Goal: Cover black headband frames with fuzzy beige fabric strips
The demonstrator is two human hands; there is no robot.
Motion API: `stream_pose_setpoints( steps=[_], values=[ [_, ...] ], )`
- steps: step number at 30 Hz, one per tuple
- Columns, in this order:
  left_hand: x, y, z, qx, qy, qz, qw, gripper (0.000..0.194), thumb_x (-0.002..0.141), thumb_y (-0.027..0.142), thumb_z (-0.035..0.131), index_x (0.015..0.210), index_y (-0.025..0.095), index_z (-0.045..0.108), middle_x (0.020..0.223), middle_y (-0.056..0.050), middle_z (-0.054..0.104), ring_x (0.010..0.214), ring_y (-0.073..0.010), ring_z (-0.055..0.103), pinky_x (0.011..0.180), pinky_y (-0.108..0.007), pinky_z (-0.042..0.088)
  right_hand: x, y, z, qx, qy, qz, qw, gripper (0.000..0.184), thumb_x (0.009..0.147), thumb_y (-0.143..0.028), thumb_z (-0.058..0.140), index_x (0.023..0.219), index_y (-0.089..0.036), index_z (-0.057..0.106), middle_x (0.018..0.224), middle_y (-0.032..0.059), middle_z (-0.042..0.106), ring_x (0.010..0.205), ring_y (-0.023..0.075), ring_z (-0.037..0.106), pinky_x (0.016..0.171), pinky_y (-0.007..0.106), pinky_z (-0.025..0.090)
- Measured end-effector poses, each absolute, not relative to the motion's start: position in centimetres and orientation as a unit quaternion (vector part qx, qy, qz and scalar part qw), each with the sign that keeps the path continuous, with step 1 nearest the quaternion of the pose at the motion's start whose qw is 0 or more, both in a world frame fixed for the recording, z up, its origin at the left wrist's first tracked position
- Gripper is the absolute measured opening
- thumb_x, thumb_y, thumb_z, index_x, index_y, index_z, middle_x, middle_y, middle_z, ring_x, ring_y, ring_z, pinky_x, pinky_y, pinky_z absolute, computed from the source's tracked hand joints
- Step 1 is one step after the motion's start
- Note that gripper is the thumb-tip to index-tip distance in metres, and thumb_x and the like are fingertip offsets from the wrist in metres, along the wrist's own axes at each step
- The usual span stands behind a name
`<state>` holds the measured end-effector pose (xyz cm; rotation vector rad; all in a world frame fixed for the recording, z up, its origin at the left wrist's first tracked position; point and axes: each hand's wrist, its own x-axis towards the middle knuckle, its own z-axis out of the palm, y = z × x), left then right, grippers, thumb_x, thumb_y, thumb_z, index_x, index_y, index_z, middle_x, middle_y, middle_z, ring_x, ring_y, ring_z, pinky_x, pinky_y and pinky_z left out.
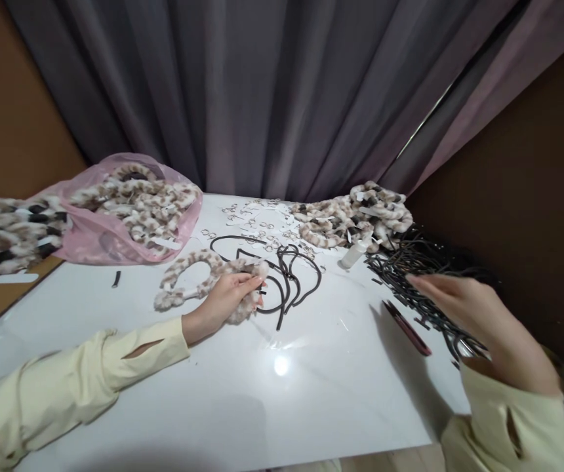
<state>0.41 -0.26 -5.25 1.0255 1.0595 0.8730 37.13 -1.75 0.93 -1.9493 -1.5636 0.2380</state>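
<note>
My left hand (230, 298) is closed on a furry spotted tube (242, 265), near the middle of the table. A short black end sticks out of the fur by the fingertips. Just left of it lies another furry spotted loop (193, 265), bent round on the white tabletop. My right hand (473, 308) is raised at the right, over a heap of black cords (410, 262). Its fingers are turned away and smeared, so what they do is unclear. Below and left of it, tweezers with a dark red handle (407, 328) lie on the table.
Black cords (294, 282) lie curled mid-table. Behind them are scattered small metal rings (262, 226). A pink bag (90, 242) with furry loops stands at left; more furry loops (380, 203) sit back right, beside a small clear bottle (353, 252). A grey curtain (242, 98) hangs behind.
</note>
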Motion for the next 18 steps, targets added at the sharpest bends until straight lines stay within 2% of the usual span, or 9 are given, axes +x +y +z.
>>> stream_pose_setpoints(
  steps=[2, 4, 7, 11, 15, 18],
  values=[
    [0.4, -0.2, -5.2, 0.446, 0.465, 0.388, 0.66, 0.04, 0.067, 0.05, 0.069, 0.074, 0.013, 0.057, 0.06, -0.005, 0.063, 0.043, -0.0093, 0.052, 0.039, -0.017, 0.037, 37.2, -4.0, 0.0, -0.771, -0.616, 0.1, 0.128, 0.032, 0.071, -0.045, 0.06, 0.049, -0.022, 0.059, 0.051, 0.0064, 0.06, 0.049, 0.0201, 0.053, 0.053, 0.031, 0.036],
    [0.4, -0.2, -5.2, 0.442, 0.462, 0.393, 0.661, 0.04, 0.066, 0.05, 0.069, 0.073, 0.012, 0.056, 0.059, -0.004, 0.062, 0.043, -0.0087, 0.051, 0.04, -0.017, 0.037, 36.9, -5.4, -1.6, -0.761, -0.641, 0.087, 0.055, 0.038, 0.076, -0.045, 0.051, 0.045, -0.022, 0.05, 0.048, 0.0051, 0.056, 0.047, 0.0189, 0.052, 0.053, 0.031, 0.037],
    [0.5, -0.3, -5.1, 0.44, 0.459, 0.396, 0.662, 0.04, 0.067, 0.05, 0.069, 0.073, 0.012, 0.056, 0.058, -0.004, 0.062, 0.042, -0.008, 0.051, 0.04, -0.017, 0.037, 36.6, -5.8, -4.3, -0.749, -0.658, -0.005, 0.08, 0.024, 0.07, -0.039, 0.054, 0.055, -0.021, 0.054, 0.063, 0.008, 0.06, 0.056, 0.0209, 0.056, 0.056, 0.031, 0.04],
    [0.5, -0.4, -5.0, 0.437, 0.464, 0.395, 0.662, 0.041, 0.065, 0.05, 0.07, 0.072, 0.013, 0.055, 0.058, -0.004, 0.062, 0.042, -0.0083, 0.051, 0.039, -0.017, 0.037, 36.2, -5.0, -6.3, -0.741, -0.664, -0.075, 0.067, 0.025, 0.076, -0.032, 0.044, 0.059, -0.018, 0.056, 0.068, 0.0093, 0.057, 0.059, 0.0203, 0.056, 0.056, 0.03, 0.04],
    [0.4, -0.4, -5.3, 0.446, 0.456, 0.395, 0.661, 0.041, 0.066, 0.05, 0.069, 0.075, 0.013, 0.055, 0.058, -0.004, 0.063, 0.042, -0.0091, 0.051, 0.041, -0.019, 0.038, 35.4, -4.7, -6.4, -0.772, -0.622, -0.124, 0.036, 0.024, 0.079, -0.026, 0.041, 0.06, -0.018, 0.055, 0.072, 0.0107, 0.059, 0.059, 0.0206, 0.056, 0.049, 0.03, 0.034],
    [0.3, -0.2, -5.6, 0.442, 0.443, 0.405, 0.667, 0.04, 0.067, 0.049, 0.069, 0.075, 0.013, 0.055, 0.058, -0.004, 0.062, 0.042, -0.0087, 0.051, 0.042, -0.019, 0.039, 34.6, -5.3, -5.8, -0.778, -0.612, -0.114, 0.084, 0.024, 0.08, -0.024, 0.038, 0.063, -0.019, 0.055, 0.075, 0.0124, 0.062, 0.061, 0.023, 0.058, 0.049, 0.031, 0.033]
  ],
)
